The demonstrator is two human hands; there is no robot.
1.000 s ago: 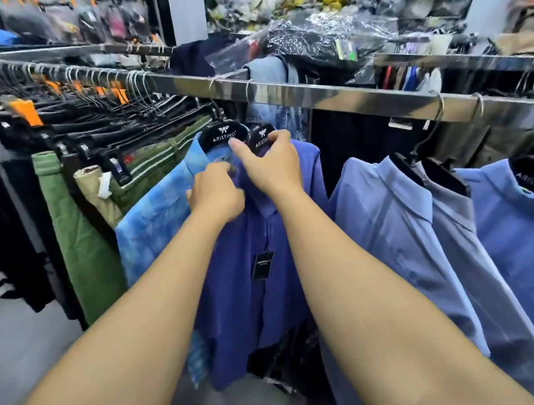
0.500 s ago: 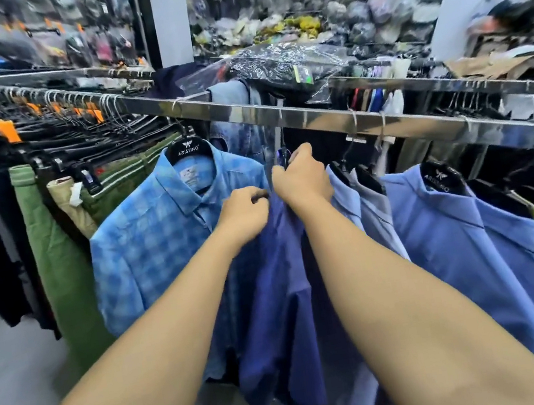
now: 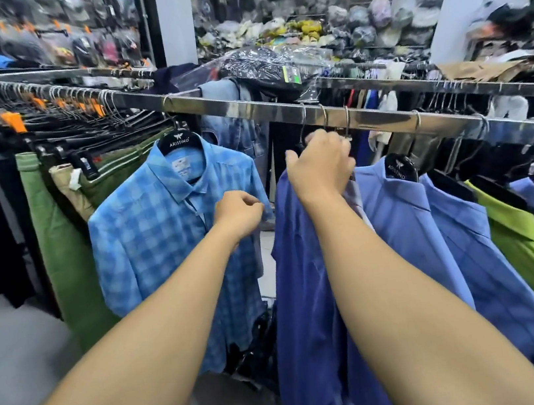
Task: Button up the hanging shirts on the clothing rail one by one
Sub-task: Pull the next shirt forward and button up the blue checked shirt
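Now gripping the dark blue shirt point(image 3: 302, 283) at its neck, just under the clothing rail point(image 3: 244, 105).
Clamping the collar top with the right hand point(image 3: 321, 168), fingers curled over it. Holding the left hand point(image 3: 239, 213) in front of the checked shirt point(image 3: 154, 247), fingers curled, cannot tell whether pinching cloth. Hanging side-on between the checked shirt and the light blue shirt point(image 3: 436, 229). Probably positioning, not yet buttoning. Next likely needing the front turned forward and both hands brought to the top button.

My right hand point(image 3: 321, 166) grips the matt, smooth cloth of the dark blue shirt point(image 3: 305, 283), under the glossy metal rail point(image 3: 384, 118) crossing mid-frame.
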